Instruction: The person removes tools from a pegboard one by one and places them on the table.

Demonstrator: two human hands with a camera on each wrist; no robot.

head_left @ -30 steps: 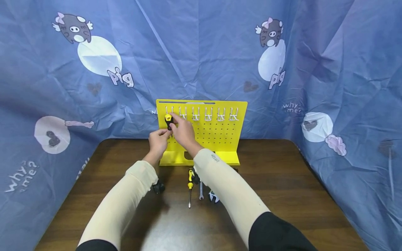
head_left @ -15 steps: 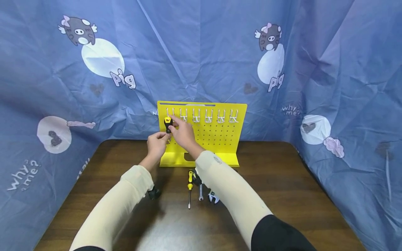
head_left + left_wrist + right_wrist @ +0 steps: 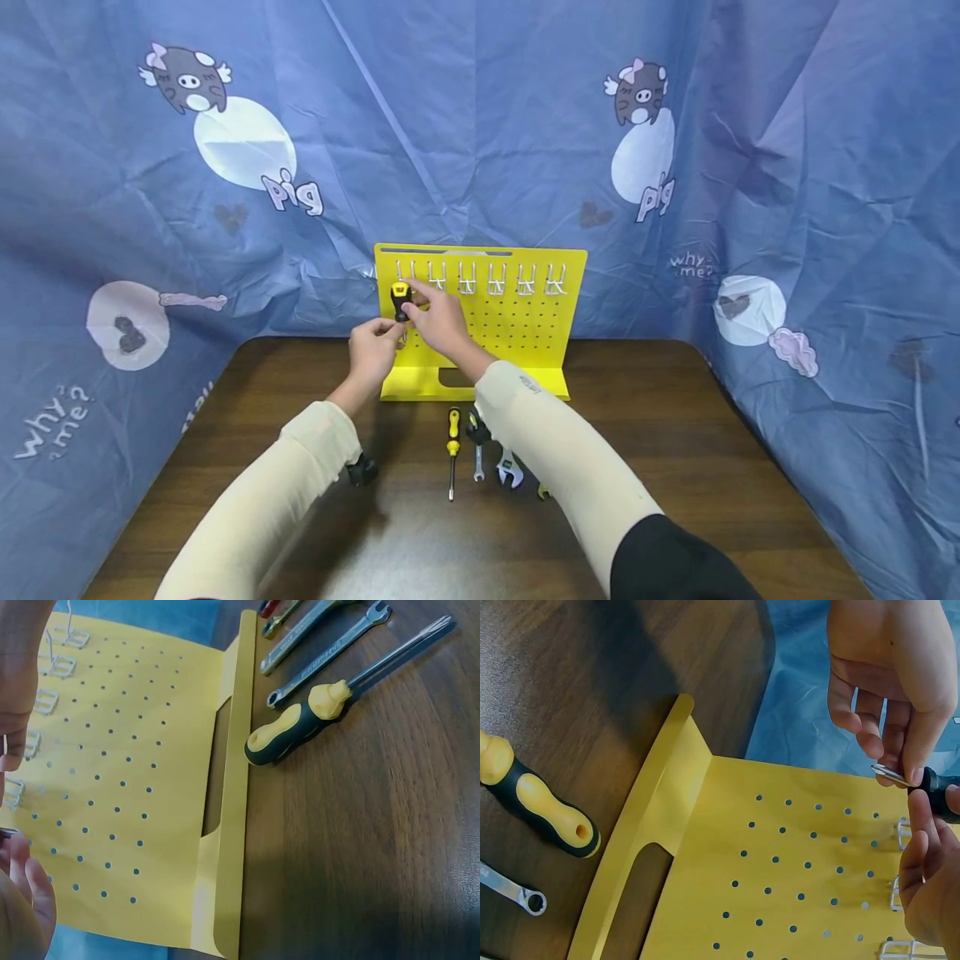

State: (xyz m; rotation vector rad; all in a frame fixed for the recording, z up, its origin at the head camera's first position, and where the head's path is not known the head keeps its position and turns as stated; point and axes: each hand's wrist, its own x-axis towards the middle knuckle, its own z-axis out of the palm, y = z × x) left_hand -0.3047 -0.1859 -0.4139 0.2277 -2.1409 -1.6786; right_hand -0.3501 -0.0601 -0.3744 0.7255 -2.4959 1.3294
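Note:
In front of the leftmost hook on the yellow pegboard (image 3: 420, 383) is a short screwdriver (image 3: 401, 302) with a black-and-yellow handle, held upright. My right hand (image 3: 442, 323) grips its handle between thumb and fingers. Below it, my left hand (image 3: 372, 348) pinches the metal shaft. The right wrist view shows the left hand (image 3: 892, 675) with thumb and finger on the shaft, its tip poking out past them, and the right hand (image 3: 934, 877) at the black handle (image 3: 937, 796). Whether the screwdriver touches the hook cannot be told.
White double hooks (image 3: 497, 279) line the board's upper part. On the table in front lie a longer yellow-and-black screwdriver (image 3: 453, 433), a combination wrench (image 3: 479, 465), an adjustable wrench (image 3: 509, 471) and a yellowish tool end (image 3: 543, 492), partly hidden by the right sleeve. A blue curtain (image 3: 480, 125) hangs behind.
Both hands and the short screwdriver have sunk slightly, and more of its shaft shows. The left forearm has shifted left. The right forearm has moved right, uncovering more of the wrenches.

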